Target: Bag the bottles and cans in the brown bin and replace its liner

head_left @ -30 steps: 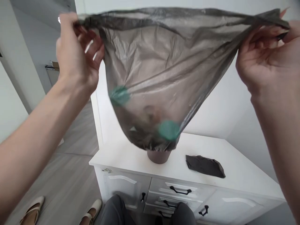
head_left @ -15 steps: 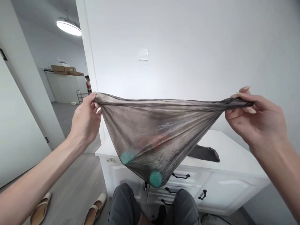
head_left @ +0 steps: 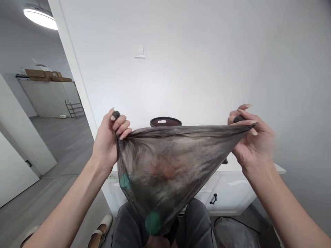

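the dark plastic bag [head_left: 186, 151] hangs stretched between the two hands, in front of the white desk [head_left: 234, 193] and above the grey-trousered knees [head_left: 200, 220]. the left hand [head_left: 107, 139] has its fingers curled tightly round one gathered upper corner, a dark tuft [head_left: 116, 114] poking out at the top; the right hand [head_left: 254, 137] pinches the opposite corner between thumb and fingers. the load sits low and off to the left: one round green thing [head_left: 125, 181] presses the left side, another [head_left: 153, 222] sags near the bottom tip, and something reddish-orange [head_left: 169, 168] shows blurred through the film. the likeliest trouble is a tear, since the plastic looks thin and the sideways pull draws it taut into creases at both corners. the right pinch seems the weaker hold; were it to slip, the mouth could drop open and the contents tip out towards the knees or floor [head_left: 74, 193]. swinging the bag forward might also knock the dark round container [head_left: 165, 121] behind its rim; i cannot tell whether the two touch.
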`<state>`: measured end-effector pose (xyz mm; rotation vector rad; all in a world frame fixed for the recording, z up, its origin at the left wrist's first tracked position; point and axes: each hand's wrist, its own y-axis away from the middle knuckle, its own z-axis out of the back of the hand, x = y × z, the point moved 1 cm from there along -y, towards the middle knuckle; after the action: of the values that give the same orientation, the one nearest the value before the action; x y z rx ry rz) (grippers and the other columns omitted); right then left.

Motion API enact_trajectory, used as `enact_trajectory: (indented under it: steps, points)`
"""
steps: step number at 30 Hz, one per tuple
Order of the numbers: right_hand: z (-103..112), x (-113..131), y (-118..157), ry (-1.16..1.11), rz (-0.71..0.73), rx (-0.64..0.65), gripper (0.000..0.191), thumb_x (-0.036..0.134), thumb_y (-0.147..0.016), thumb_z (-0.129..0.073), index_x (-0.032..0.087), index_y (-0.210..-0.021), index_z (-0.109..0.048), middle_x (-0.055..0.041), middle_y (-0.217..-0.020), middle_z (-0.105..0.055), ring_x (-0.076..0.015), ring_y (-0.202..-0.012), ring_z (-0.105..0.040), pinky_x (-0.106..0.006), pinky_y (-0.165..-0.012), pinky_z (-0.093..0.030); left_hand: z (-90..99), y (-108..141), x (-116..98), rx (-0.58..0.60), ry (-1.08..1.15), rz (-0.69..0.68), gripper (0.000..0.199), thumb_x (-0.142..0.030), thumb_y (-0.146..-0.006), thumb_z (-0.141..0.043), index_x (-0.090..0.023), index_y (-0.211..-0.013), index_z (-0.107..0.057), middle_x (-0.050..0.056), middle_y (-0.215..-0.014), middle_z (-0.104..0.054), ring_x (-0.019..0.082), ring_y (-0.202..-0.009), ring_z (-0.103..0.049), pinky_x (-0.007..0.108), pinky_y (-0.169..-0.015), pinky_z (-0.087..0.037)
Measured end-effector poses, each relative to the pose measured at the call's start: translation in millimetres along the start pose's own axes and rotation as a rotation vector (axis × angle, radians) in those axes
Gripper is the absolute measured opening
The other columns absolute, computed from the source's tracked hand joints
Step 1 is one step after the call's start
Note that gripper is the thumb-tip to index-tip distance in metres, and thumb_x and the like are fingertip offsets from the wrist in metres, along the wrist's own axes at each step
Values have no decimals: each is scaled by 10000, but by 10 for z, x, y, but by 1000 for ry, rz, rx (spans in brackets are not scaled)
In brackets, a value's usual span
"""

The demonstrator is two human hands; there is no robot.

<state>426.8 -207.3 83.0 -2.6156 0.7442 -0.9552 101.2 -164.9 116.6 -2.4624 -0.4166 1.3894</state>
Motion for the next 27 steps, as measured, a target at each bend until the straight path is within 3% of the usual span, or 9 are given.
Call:
enact_trajectory:
  steps: [5,8,12,16,19,21,23,25,27]
  points:
    - [-296,-215,180,72,-208,171,279,75,-789,-772,284,-891,-619,94,-733,-559,-40,-514,-511,-98,-404,-467,-203,323,223,335,-298,11,203,-426,-742,-846,-288,-806,-712,-11,-665,-510,156,-610,-541,272,-553,-484]
    - [-596,-343,310,229,-261,272,232,193,-787,-834,294,-886,-651,88,-687,-570,-71,-496,-536,-157,-372,-456,-375,509,347,612,-539,-6,336,-463,-666,-914,-330,-934,-761,22,-853,-679,240,-850,-676,329,-736,-543]
    - [-802,-374,391,397,-261,385,224,360,-797,-876,332,-936,-703,85,-661,-585,-117,-531,-623,-243,-479,-562,-526,624,558,851,-731,-54,231,-450,-862,-766,-273,-760,-658,8,-794,-677,218,-756,-641,332,-688,-502]
    - [-567,-318,433,459,-127,360,376,393,-785,-918,389,-1098,-711,54,-821,-694,-189,-863,-750,-337,-804,-656,-469,592,751,825,-778,-118,441,-462,-1013,-571,-236,-640,-508,-1,-671,-596,191,-640,-557,317,-599,-442]
    - [-297,-384,545,575,-68,333,569,399,-771,-934,432,-1275,-671,16,-1148,-755,-231,-1184,-704,-395,-1023,-608,-418,572,816,850,-729,-129,360,-453,-1018,-566,-251,-723,-610,14,-786,-671,214,-738,-621,318,-652,-495]
    - [-224,-493,654,735,-97,404,498,439,-836,-877,380,-1294,-691,-17,-1301,-731,-259,-1299,-650,-428,-1100,-561,-412,582,826,884,-705,-146,317,-412,-1015,-569,-247,-762,-666,35,-879,-710,232,-839,-656,326,-728,-532]
    - [-252,-601,745,846,-103,448,304,498,-950,-749,293,-1173,-751,-52,-1308,-737,-283,-1322,-637,-453,-1137,-523,-404,603,813,890,-711,-167,329,-368,-1016,-571,-224,-746,-690,53,-951,-725,238,-936,-662,328,-816,-541]
    - [-330,-663,785,811,-56,389,329,554,-1017,-638,248,-992,-757,-64,-1191,-773,-282,-1258,-676,-454,-1132,-522,-355,614,784,853,-737,-147,302,-357,-1008,-613,-212,-774,-738,54,-979,-728,228,-971,-653,314,-855,-528]
    - [-398,-664,772,652,-9,265,389,598,-1011,-633,247,-857,-698,-40,-979,-778,-245,-1061,-745,-424,-1052,-575,-242,594,751,750,-753,-60,182,-374,-968,-700,-231,-917,-800,40,-937,-719,209,-911,-643,292,-812,-518]
